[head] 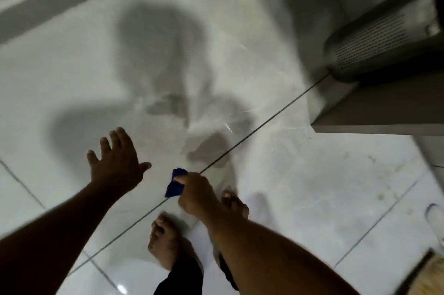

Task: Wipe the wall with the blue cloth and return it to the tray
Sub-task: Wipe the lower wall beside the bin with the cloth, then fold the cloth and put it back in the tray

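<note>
My right hand (195,192) has its fingers (180,178) pinched shut on the blue cloth (175,184) — the cloth sticks out from the thumb side, bunched and dark, held in the air above the grout line (264,124) in the pale tiles. My left hand (117,162) is beside the cloth, just apart from it, empty, fingers spread wide with the palm facing away from me. Below the cloth stand my two bare feet (164,239) on the glossy tile floor (348,198). Well away from the cloth, up and to its right, sits a grey perforated appliance (374,40) — blurred.
</note>
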Motion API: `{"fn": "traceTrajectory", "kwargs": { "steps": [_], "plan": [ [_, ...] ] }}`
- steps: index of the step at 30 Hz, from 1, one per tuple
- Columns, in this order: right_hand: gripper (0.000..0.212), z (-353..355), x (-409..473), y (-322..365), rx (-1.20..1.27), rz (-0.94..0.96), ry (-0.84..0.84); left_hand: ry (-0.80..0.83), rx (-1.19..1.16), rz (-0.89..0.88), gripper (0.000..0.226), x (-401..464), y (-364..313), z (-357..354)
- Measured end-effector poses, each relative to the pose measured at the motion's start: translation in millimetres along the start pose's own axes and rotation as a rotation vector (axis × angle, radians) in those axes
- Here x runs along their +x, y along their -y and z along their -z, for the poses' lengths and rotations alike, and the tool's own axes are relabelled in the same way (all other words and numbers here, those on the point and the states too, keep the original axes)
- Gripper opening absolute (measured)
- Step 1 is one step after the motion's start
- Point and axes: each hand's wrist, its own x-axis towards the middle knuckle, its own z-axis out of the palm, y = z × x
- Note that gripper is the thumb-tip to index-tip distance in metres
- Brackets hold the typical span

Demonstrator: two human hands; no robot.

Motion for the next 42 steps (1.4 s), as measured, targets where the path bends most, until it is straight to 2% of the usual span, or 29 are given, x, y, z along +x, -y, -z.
{"fn": "traceTrajectory", "kwargs": {
  "steps": [4, 7, 8, 10, 12, 14, 16, 19, 21, 24, 25, 26, 27, 28, 30, 31, 35, 38, 42],
  "plan": [
    [0.056, 89.9, -115.7, 72.1, 0.093, 0.097, -0.181, -0.036, -0.143, 0.026, 0.082, -106.5, 2.9, 109.6],
    [0.059, 159.6, -224.6, 129.5, 0.031, 0.185, -0.335, 0.148, -0.339, 0.023, 0.061, -200.7, -13.3, 201.7],
    [0.064, 184.1, -262.7, 151.7, 0.05, 0.217, -0.374, 0.177, -0.459, 0.012, 0.062, -230.4, -20.4, 235.1],
    [0.071, 225.4, -339.9, 192.7, 0.091, 0.296, -0.442, 0.288, -0.844, 0.057, 0.075, -295.8, -38.1, 300.6],
    [0.078, 252.8, -409.2, 228.1, 0.023, 0.404, -0.492, 0.419, -1.187, 0.068, 0.086, -347.9, -51.0, 352.8],
    [0.088, 270.4, -474.7, 254.8, -0.114, 0.491, -0.544, 0.476, -1.455, -0.024, 0.088, -395.1, -57.3, 401.2],
    [0.097, 281.8, -527.9, 271.8, -0.24, 0.553, -0.661, 0.456, -1.602, -0.206, 0.073, -437.5, -60.5, 440.8],
    [0.111, 286.5, -581.0, 283.5, -0.269, 0.636, -0.819, 0.322, -1.531, -0.498, 0.038, -482.5, -62.6, 473.7],
    [0.122, 291.2, -603.9, 287.5, -0.138, 0.657, -0.838, 0.197, -1.471, -0.571, 0.038, -500.8, -64.6, 493.7],
    [0.148, 302.7, -629.9, 284.1, 0.158, 0.523, -0.649, 0.084, -1.311, -0.655, 0.05, -519.4, -68.2, 518.2],
    [0.15, 307.6, -638.7, 280.4, 0.315, 0.482, -0.556, 0.076, -1.291, -0.665, 0.053, -524.6, -69.9, 524.8],
    [0.144, 312.4, -645.2, 275.6, 0.5, 0.494, -0.469, 0.077, -1.302, -0.66, 0.054, -528.6, -72.0, 530.3],
    [0.127, 316.4, -648.2, 269.9, 0.682, 0.542, -0.407, 0.083, -1.312, -0.664, 0.055, -530.8, -73.4, 533.9],
    [0.101, 320.3, -651.5, 264.1, 0.824, 0.585, -0.383, 0.086, -1.312, -0.683, 0.055, -533.9, -76.9, 537.0],
    [0.052, 325.9, -657.2, 258.4, 0.956, 0.596, -0.413, 0.1, -1.278, -0.728, 0.056, -539.2, -86.6, 539.5],
    [0.041, 328.7, -658.3, 255.5, 0.997, 0.576, -0.45, 0.11, -1.263, -0.736, 0.057, -540.7, -93.2, 540.1],
    [0.033, 346.8, -661.9, 242.5, 1.113, 0.514, -0.535, 0.104, -1.212, -0.717, 0.052, -542.3, -124.9, 541.6],
    [0.033, 372.5, -662.5, 230.2, 1.103, 0.508, -0.558, 0.051, -1.235, -0.669, 0.042, -541.3, -154.2, 546.9],
    [0.028, 425.1, -654.9, 211.1, 1.037, 0.503, -0.644, -0.053, -1.289, -0.586, 0.04, -530.9, -206.6, 556.7]
  ]
}}
